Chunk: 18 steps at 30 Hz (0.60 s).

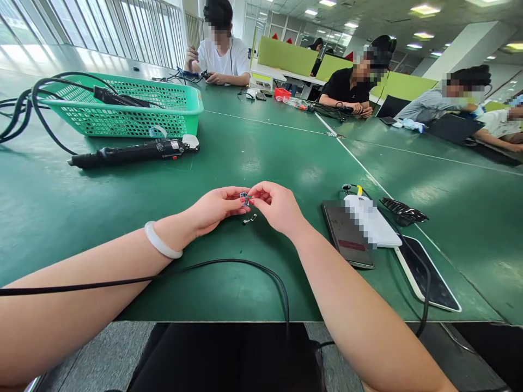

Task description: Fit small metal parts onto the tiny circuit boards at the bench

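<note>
Between the fingertips of my left hand (216, 209) is a small metal-and-dark component (244, 197), pinched just above the green table (212, 294). My right hand (278, 207) meets it from the other side, thumb and forefinger closed together at its edge. Whether those right fingertips hold a separate tiny piece is too small to tell. A few little metal pieces (250, 219) lie on the tabletop right below the hands. A white bangle (161, 240) circles my left wrist.
A black electric screwdriver (134, 152) lies before a green plastic basket (134, 117) with cables. To the right are a dark phone (347, 239), a white power bank (384, 231) and a white-edged phone (433, 277). A black cable (229, 261) crosses in front. Several people sit farther back.
</note>
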Motion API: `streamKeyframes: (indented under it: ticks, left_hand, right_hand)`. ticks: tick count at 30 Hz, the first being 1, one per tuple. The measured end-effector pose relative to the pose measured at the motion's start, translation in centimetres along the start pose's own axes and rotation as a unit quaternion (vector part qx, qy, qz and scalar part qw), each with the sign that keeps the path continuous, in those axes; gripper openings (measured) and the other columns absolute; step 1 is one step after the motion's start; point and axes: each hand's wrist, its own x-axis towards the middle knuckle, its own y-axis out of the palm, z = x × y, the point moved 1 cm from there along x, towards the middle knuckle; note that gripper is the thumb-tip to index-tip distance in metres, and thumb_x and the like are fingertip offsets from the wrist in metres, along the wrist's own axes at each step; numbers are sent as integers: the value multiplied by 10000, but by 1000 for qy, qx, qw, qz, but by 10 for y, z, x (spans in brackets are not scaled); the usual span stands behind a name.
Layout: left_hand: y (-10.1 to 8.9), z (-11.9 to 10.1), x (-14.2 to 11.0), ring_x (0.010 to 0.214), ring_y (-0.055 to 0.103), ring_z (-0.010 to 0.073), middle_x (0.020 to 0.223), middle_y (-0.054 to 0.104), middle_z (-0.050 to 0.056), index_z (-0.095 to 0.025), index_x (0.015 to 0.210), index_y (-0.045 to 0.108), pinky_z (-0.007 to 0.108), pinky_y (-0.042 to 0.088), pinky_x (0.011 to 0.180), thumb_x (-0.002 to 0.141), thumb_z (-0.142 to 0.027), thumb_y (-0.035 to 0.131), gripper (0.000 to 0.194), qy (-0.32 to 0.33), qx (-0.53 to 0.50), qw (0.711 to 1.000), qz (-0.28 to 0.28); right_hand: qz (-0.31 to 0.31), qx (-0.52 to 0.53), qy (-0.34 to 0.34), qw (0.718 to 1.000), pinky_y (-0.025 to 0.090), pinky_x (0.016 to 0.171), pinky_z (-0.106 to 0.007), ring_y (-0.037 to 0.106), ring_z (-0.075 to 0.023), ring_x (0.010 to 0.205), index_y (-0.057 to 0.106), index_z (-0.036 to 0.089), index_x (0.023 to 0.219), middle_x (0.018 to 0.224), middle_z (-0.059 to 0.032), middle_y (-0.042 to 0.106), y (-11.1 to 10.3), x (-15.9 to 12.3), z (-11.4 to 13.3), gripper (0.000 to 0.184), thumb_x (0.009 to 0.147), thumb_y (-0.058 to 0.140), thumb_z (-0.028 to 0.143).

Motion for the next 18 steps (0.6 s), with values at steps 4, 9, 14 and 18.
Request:
streamKeyframes:
  ticks: [4,9,14,18]
  left_hand:
    - [0,3,1,806,612,110,975,688,71,-138,1009,704,327,467,911,743,-154,684,267,10,4,999,42]
    - [-4,5,3,789,625,97,986,690,67,-148,1052,699,301,482,903,785,-144,646,271,6,-8,1000,29]
    - [-6,4,3,767,630,86,1000,691,72,-147,1092,687,284,489,899,820,-138,607,284,-3,-20,999,31]
    - [-5,3,2,800,634,99,1004,695,67,-153,1093,687,305,477,929,798,-140,630,301,3,-17,1000,26]
  right_hand:
    - [-22,-3,-21,1000,497,695,-270,594,-120,720,627,206,836,805,-3,648,3,0,5,90,784,558,181]
    - [-39,54,-24,998,509,733,-271,624,-116,746,650,201,812,819,1,670,4,0,5,84,787,576,170]
    - [-49,45,-25,997,508,729,-281,621,-122,738,664,205,782,804,5,668,3,-1,4,88,758,604,146]
    - [-59,12,-18,998,498,731,-293,611,-133,750,658,212,746,810,2,668,2,0,4,78,769,597,169]
